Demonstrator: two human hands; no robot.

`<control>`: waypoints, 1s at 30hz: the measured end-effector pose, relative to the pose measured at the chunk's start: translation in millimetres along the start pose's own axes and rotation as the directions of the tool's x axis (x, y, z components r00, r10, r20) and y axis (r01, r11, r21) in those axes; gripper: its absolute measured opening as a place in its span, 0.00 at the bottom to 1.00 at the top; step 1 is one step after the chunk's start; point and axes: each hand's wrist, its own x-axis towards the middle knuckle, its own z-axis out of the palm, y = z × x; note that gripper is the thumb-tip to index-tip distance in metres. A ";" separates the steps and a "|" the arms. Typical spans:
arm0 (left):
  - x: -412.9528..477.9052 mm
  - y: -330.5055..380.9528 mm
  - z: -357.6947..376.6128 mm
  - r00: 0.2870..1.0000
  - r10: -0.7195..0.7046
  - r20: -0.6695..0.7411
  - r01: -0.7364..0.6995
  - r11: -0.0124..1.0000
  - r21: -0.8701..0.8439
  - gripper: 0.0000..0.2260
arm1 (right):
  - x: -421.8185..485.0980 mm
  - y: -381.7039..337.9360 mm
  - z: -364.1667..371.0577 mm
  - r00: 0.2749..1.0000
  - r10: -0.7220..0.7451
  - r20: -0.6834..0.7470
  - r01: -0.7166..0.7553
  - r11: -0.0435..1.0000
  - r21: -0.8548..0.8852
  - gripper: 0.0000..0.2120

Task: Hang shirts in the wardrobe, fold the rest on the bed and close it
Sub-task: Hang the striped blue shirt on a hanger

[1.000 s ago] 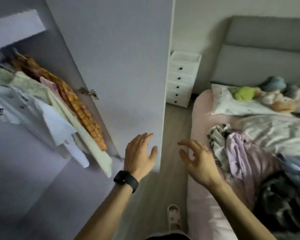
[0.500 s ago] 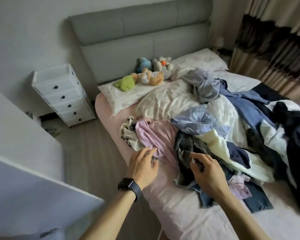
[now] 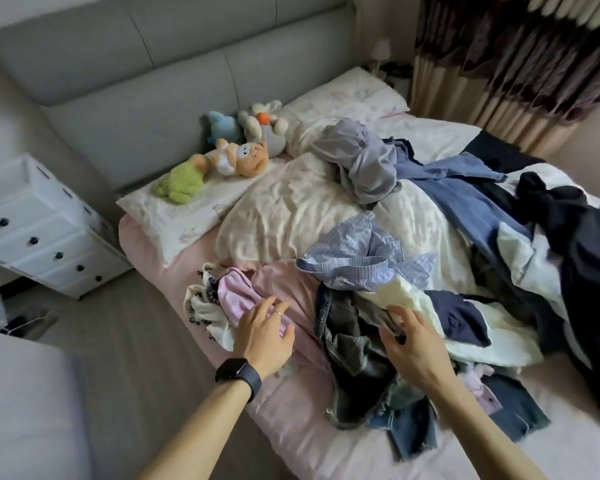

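**Head view: both hands at the heap of clothes on the bed**

The left hand [image 3: 264, 337] lies palm down on the pink striped shirt [image 3: 281, 289] at about 6 o'clock. Its fingers are straight and slightly spread, so its grip is wide and holds nothing. A ring shows on one finger and a black smartwatch [image 3: 238, 375] sits on the wrist. The right hand [image 3: 414, 348], at 5 o'clock, reaches into the clothes pile [image 3: 482, 271]. Its fingers are bent against a dark garment [image 3: 354, 355] just under a cream one [image 3: 416, 299], with the thumb apart below them. I cannot tell whether that grip has closed on cloth. Both forearms come up from the bottom edge.

The pink shirt is crumpled at the near edge of the bed [image 3: 291, 431], which has a pink sheet. A blue checked shirt [image 3: 357, 258] tops the pile near the centre. A grey garment [image 3: 364, 164] lies at 12 o'clock and frayed denim [image 3: 413, 431] at 5 o'clock. Soft toys [image 3: 246, 154] rest on and beside a pillow [image 3: 177, 223] at 11 o'clock, against the grey padded headboard [image 3: 146, 84]. A white drawer unit [image 3: 32, 233] stands on the floor [image 3: 132, 327] at 9 o'clock. Patterned curtains [image 3: 516, 71] hang at 1 o'clock.
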 end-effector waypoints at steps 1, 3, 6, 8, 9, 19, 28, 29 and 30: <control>11.4 -5.1 7.4 1.000 -0.012 0.018 0.011 1.000 0.017 0.22 | 10.7 1.4 3.4 1.000 0.011 0.006 -0.011 1.000 -0.018 0.20; 39.7 -14.9 27.5 0.997 -0.038 0.072 0.036 0.999 0.031 0.23 | 36.1 4.9 14.1 1.000 0.030 0.011 -0.029 0.998 -0.052 0.21; 89.4 -35.9 67.4 0.986 -0.057 0.155 0.046 0.996 0.072 0.25 | 84.8 11.5 35.8 0.999 0.040 0.000 -0.039 0.989 -0.140 0.26; 113.6 -47.4 91.6 0.980 -0.054 0.192 0.034 0.994 0.107 0.27 | 111.9 15.5 47.2 0.998 0.057 -0.005 -0.057 0.983 -0.174 0.30; 125.3 -53.3 105.3 0.975 -0.055 0.213 0.030 0.992 0.121 0.29 | 127.1 18.2 54.6 0.998 0.065 -0.006 -0.065 0.980 -0.187 0.32; 192.7 -102.1 201.9 0.930 0.031 0.366 -0.117 0.970 0.214 0.33 | 229.7 58.1 124.2 0.950 0.302 0.081 -0.287 0.945 -0.160 0.59; 215.9 -97.2 152.6 0.896 -0.040 0.442 0.043 0.999 0.003 0.27 | 205.5 43.5 95.1 0.969 0.192 -0.155 -0.182 0.980 0.079 0.04; 218.2 -94.5 139.8 0.899 -0.047 0.435 0.062 0.998 -0.019 0.27 | 203.2 33.2 83.8 0.972 0.145 -0.187 -0.131 0.988 0.085 0.04; 220.3 -89.2 124.1 0.904 -0.052 0.425 0.070 0.997 -0.027 0.27 | 200.8 21.4 68.9 0.969 0.100 -0.225 -0.081 0.992 0.092 0.05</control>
